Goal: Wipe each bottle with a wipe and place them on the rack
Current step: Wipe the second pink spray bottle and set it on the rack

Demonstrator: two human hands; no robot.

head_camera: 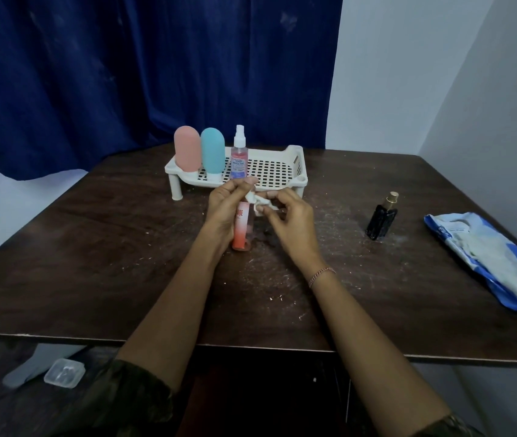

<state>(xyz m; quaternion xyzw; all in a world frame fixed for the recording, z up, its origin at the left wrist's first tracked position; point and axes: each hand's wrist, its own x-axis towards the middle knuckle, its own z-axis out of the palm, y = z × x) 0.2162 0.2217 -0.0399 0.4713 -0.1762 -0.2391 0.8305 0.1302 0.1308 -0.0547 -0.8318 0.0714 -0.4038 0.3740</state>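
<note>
My left hand (227, 206) grips an orange-pink bottle (240, 230) upright over the middle of the table. My right hand (285, 216) pinches a small crumpled white wipe (258, 201) against the bottle's top. Behind them stands a white slatted rack (279, 171) holding three bottles at its left end: a pink squeeze bottle (187, 149), a teal squeeze bottle (212, 152) and a clear pink spray bottle (239, 152). A black bottle with a gold cap (381, 220) stands alone on the table to the right.
An opened blue pack of wipes (490, 260) lies at the table's right edge. The dark wooden table (93, 247) carries scattered white crumbs. A clear plastic box (64, 372) sits on the floor at lower left. A blue curtain hangs behind.
</note>
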